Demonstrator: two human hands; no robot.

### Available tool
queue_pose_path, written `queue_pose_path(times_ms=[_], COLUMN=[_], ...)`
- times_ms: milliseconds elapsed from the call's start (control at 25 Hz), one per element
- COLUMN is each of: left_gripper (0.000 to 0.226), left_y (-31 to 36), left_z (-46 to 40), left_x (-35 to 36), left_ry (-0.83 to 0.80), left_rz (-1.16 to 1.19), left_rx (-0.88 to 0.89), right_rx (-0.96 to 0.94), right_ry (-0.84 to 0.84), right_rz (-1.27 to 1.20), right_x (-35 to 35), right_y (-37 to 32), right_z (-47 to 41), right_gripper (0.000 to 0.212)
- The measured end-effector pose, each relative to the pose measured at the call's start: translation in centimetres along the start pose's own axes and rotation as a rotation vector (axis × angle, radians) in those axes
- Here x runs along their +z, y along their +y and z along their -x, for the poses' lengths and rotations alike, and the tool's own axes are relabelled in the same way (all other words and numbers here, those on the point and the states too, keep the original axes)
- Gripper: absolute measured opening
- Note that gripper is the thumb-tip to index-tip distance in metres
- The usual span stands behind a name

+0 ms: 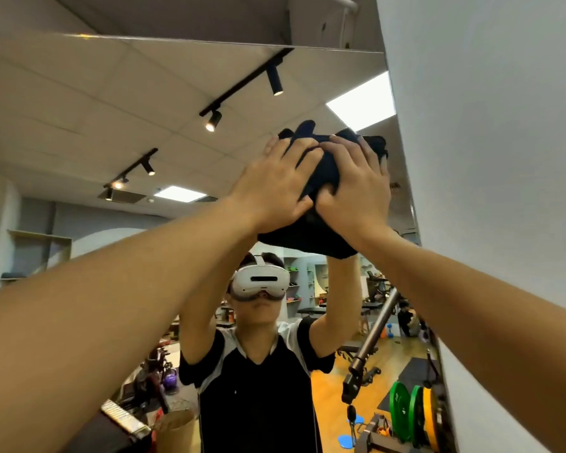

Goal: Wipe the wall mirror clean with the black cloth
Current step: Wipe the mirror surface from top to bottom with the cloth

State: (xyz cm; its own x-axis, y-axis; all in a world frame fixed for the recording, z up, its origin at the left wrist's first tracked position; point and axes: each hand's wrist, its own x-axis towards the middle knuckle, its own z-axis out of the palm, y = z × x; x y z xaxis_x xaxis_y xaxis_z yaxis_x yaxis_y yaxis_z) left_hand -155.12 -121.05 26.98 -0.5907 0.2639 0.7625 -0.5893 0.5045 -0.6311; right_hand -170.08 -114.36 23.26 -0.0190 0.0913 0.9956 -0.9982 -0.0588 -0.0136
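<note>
Up high on the wall mirror (111,103), toward its right edge and below its top rim: black cloth (317,223), bunched thick, pressed flat against the glass by both raised arms. Left hand (276,188) spread over the cloth's left half, fingers (296,152) straight and fanned, palm pushing rather than gripping. Right hand (356,191) overlapping beside it, likewise flat on the fabric, fingers stretched upward; thumb curled slightly into a fold near the middle, though whether pinching or merely resting cannot be told. Two hands stacked close together, probably to put even weight behind the cloth at full reach and keep it from slipping down the glass. Loose lower part of the cloth hanging beneath the wrists, touching the mirror.

Directly below, reflected: person wearing a white headset (260,284) and dark shirt, arms lifted in the same pose. Farther back in the reflection, a gym room: track spotlights (213,120) on the ceiling, a bright ceiling panel (361,103), green weight plates (406,416) low at right, a slanted metal bar (373,341), orange floor. At far right, plain white wall (490,158) meeting the mirror's edge.

Judging by position, wiping under way in the upper right region; how much glass already cleaned, impossible to tell.
</note>
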Motion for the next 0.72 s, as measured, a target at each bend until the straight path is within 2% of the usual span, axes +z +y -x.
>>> queue_pose_path(times_ms=[480,720], left_gripper=[0.074,0.074], left_y=[-11.7,-16.7], left_z=[12.0,17.0], left_x=[-3.5,-4.8], left_ry=[-0.002,-0.020], left_rz=[0.028,0.027], left_rx=[-0.138,-0.144], right_rx=[-0.179,-0.195], right_ry=[0.019,0.022], right_rz=[0.007,0.021], right_x=[7.7,10.9], right_y=[-14.2,-20.6], right_z=[0.0,0.7], right_gripper=[0.059,0.060])
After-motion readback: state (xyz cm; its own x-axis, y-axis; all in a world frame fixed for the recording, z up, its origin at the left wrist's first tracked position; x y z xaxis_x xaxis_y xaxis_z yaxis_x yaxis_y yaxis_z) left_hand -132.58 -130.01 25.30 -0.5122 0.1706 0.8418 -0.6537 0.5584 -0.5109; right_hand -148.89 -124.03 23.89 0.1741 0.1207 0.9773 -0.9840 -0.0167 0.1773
